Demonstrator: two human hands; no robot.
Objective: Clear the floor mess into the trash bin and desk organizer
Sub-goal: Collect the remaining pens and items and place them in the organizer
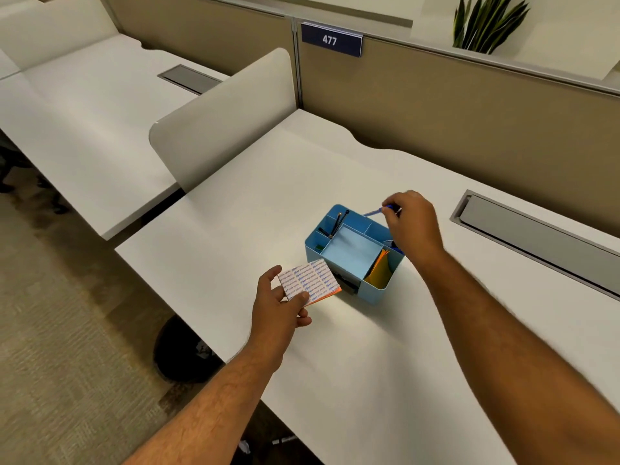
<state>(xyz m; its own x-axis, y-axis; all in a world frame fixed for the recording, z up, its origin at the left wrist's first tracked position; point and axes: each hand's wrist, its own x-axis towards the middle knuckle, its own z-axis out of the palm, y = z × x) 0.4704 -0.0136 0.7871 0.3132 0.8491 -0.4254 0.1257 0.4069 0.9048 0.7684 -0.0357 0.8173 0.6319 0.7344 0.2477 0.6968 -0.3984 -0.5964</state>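
Head view: partition sign (331, 39) reads "477"; sticky-note pad (308, 280) print illegible.

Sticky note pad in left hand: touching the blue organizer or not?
Cannot tell. In the head view the sticky note pad, held by the left hand, overlaps the organizer near wall, so no gap or contact shows plainly.

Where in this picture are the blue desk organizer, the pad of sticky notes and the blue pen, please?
blue desk organizer (337, 260): head view, on its near left outer wall.
pad of sticky notes (310, 278): head view, on its printed top sheet.
blue pen (373, 212): head view, on its barrel, beside the fingers.
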